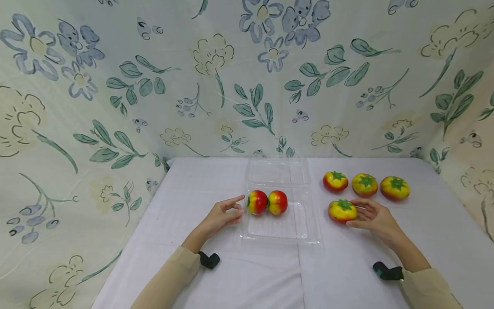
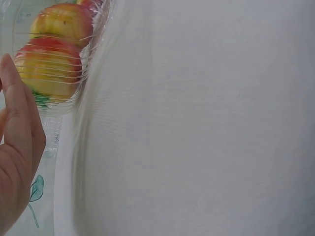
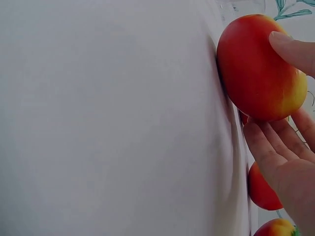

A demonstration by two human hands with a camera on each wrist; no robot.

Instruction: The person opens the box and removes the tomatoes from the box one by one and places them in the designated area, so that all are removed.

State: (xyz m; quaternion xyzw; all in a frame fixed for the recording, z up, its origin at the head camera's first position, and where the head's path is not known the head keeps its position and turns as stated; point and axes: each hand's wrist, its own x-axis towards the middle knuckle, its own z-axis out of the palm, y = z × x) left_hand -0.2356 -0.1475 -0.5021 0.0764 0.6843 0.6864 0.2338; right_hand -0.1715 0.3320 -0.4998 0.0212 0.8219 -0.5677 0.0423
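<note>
"Fruit (image 1: 342, 211), red and yellow, is pinched between the thumb and fingers of your right hand (image 1: 374, 216). You have it between the clear tray's right edge and the right edge of the table (image 1: 347, 262). How do your views differ?"

"From the head you see its green, star-shaped cap; your right wrist camera misses that and shows a smooth, glossy red side instead. Whether it rests on the cloth, you cannot tell."

"And your left hand (image 1: 221, 216)?"

"Your forefinger reaches out straight, the other fingers bent, beside the left edge of the clear tray (image 1: 278, 227). Touching or just apart, you cannot tell. Only your left wrist view brings out the fine ribs of the tray's wall. Your forearms slant inward, a beige sleeve (image 1: 175, 272) on the left one, a black device (image 1: 209, 260) at that wrist."

"What lies farther out?"

"Towards the tray's far left corner you have a red fruit (image 1: 257, 203) and its neighbour (image 1: 278, 202), both on their sides. The open lid (image 1: 278, 174) lies towards the table's far edge. Near that edge, to the right, you see a row of three fruits (image 1: 364, 185), before a flowered curtain (image 1: 150, 111)."
</note>
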